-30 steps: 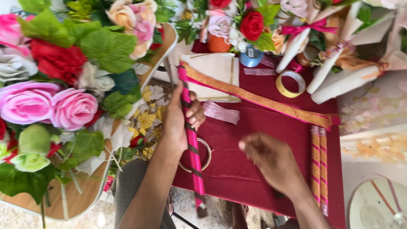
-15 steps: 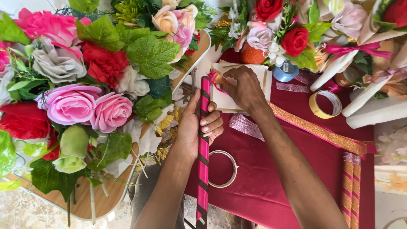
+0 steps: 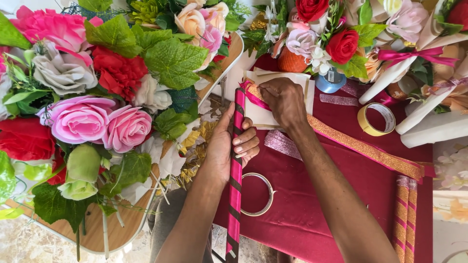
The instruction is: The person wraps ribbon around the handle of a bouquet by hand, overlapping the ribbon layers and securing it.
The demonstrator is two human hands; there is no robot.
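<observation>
Left hand (image 3: 229, 146) fingers clamped on pink-wrapped stick (image 3: 236, 180) over maroon tabletop (image 3: 302, 204); right hand (image 3: 283, 101) fingers pinched on gold ribbon (image 3: 360, 148) at stick's top. Best keep ribbon taut, wraps even.

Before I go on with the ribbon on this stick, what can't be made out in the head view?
- Top end of the stick: the right hand covers where the gold ribbon meets it.
- Right fingertips: curled under the hand, so the grip on the ribbon is unseen.
- Stick's lower end: cut off by the bottom edge.
- Left hand palm side: hidden behind the stick.
- Two finished sticks: lower ends cut off by the bottom edge.
</observation>
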